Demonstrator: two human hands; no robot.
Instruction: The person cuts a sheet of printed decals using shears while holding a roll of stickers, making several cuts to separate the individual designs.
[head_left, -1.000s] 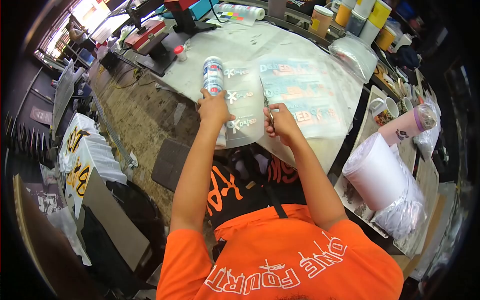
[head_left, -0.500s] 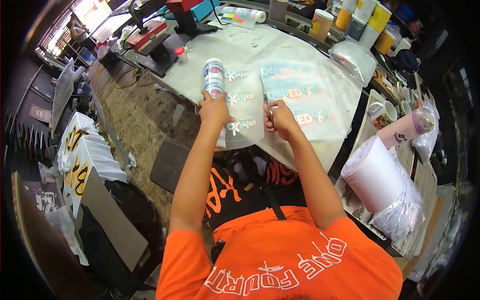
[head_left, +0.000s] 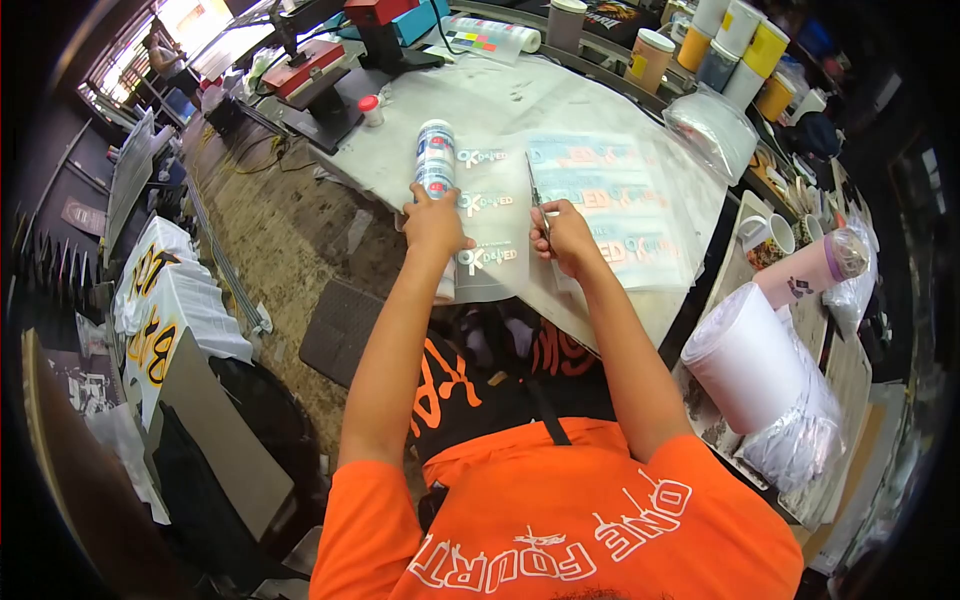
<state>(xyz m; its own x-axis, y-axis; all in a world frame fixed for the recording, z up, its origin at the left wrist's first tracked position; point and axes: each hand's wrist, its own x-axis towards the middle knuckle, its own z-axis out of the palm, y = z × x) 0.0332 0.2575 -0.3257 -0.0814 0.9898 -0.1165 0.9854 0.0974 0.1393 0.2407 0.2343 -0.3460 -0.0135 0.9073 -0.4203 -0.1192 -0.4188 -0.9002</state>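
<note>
My left hand (head_left: 433,220) is closed around a roll of printed clear film (head_left: 436,150) lying lengthwise on the table. From the roll, a flat stretch of film (head_left: 487,225) with repeated "OK DOPED" lettering runs to the right. A pair of scissors (head_left: 537,200) is in my right hand (head_left: 566,238), its blades pointing away from me along the film's right edge. Just right of the blades lie printed sheets (head_left: 610,180) with blue, white and red lettering, apparently overlapping. My right fingers partly cover the scissor handles.
The pale table (head_left: 480,95) carries a red-capped bottle (head_left: 371,110) beside a heat press (head_left: 310,85). Jars (head_left: 650,58) and a plastic-wrapped pack (head_left: 712,130) line the far right. A big white roll (head_left: 745,355) and mugs (head_left: 768,240) stand at right. A person (head_left: 168,62) is far off.
The view has shifted slightly. The scissor blades now show more clearly between the film and the printed sheets. Both hands keep nearly the same places and their holds.
</note>
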